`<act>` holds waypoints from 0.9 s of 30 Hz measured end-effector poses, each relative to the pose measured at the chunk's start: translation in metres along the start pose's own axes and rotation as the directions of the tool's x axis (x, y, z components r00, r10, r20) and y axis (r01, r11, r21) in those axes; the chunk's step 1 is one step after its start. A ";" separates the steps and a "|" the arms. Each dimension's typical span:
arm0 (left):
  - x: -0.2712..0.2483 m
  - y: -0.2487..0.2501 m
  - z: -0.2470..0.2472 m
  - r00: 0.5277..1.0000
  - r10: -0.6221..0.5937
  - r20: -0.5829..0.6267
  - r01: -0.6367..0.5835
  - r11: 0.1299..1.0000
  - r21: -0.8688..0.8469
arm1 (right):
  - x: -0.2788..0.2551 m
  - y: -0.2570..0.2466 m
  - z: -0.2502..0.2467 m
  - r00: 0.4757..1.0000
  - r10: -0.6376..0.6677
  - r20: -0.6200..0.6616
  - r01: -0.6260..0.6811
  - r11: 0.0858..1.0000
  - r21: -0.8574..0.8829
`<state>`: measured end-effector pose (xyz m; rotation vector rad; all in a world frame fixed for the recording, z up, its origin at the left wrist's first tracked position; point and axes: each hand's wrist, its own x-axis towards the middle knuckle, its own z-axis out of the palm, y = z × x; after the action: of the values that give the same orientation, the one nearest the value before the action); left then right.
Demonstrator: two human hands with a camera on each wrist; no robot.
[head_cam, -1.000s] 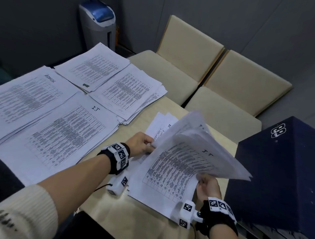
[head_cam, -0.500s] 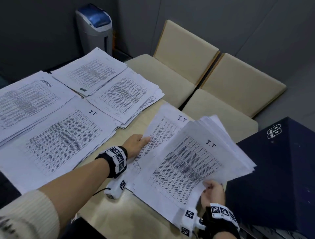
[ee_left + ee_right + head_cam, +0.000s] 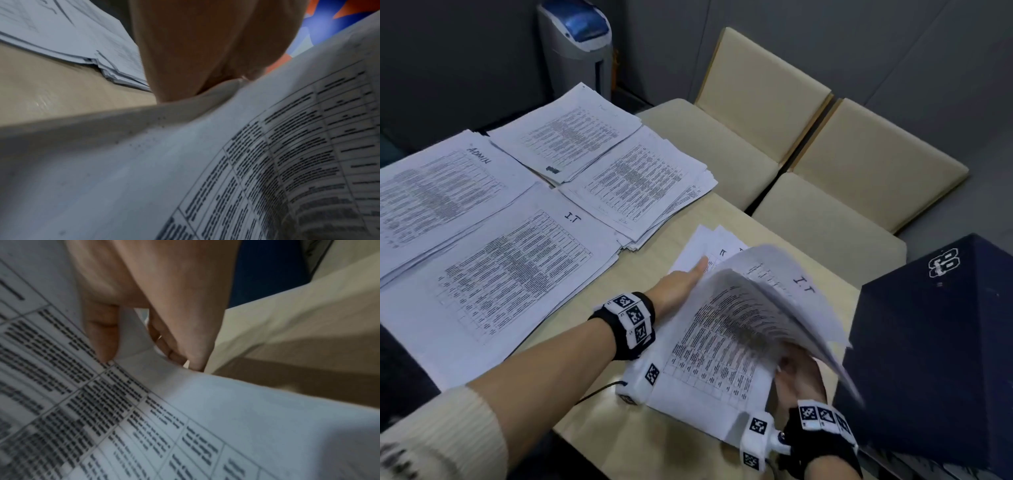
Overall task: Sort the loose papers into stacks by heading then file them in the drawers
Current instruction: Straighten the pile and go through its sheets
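Note:
The loose pile (image 3: pixel 719 346) lies at the near right of the table, its top sheet a printed table. My right hand (image 3: pixel 796 377) pinches the near edge of a sheaf (image 3: pixel 784 294) headed "I.T" and holds it curled up off the pile; in the right wrist view the thumb and fingers (image 3: pixel 102 334) clamp that paper's edge. My left hand (image 3: pixel 688 277) reaches flat, fingers straight, under the raised sheaf and rests on the sheets below (image 3: pixel 144 162). Sorted stacks lie to the left: "ADMIN" (image 3: pixel 441 192), "I.T" (image 3: pixel 517 274) and two more (image 3: pixel 571 137) (image 3: pixel 640 185).
A dark blue box (image 3: pixel 935 342) stands at the right, close to the raised sheaf. Beige chairs (image 3: pixel 842 178) stand beyond the table's far edge and a grey bin with a blue lid (image 3: pixel 575 37) at the back. Bare tabletop (image 3: pixel 671 445) shows in front of the pile.
My right hand has curled the sheaf up again after holding it flatter half a second ago. My left hand has slid forward under it with its fingers straight.

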<state>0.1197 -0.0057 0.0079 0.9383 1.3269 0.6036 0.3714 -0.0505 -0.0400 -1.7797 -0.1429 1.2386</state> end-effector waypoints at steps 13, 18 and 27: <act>0.054 -0.035 -0.024 0.953 0.091 -0.290 0.157 0.668 0.727 | 0.030 0.013 -0.027 0.966 0.244 0.086 -0.259 0.919 0.297; 0.059 -0.042 -0.027 0.936 0.157 -0.315 0.142 0.651 0.745 | -0.030 -0.003 -0.007 0.987 0.051 0.156 -0.093 0.956 0.279; 0.051 -0.037 -0.036 0.911 0.396 -0.118 -0.217 0.701 0.679 | -0.065 -0.008 0.011 0.998 0.017 0.063 -0.033 0.967 0.252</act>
<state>0.0886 0.0248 -0.0497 1.7437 1.6733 0.5260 0.3341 -0.0750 0.0093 -1.5287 0.0042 1.2689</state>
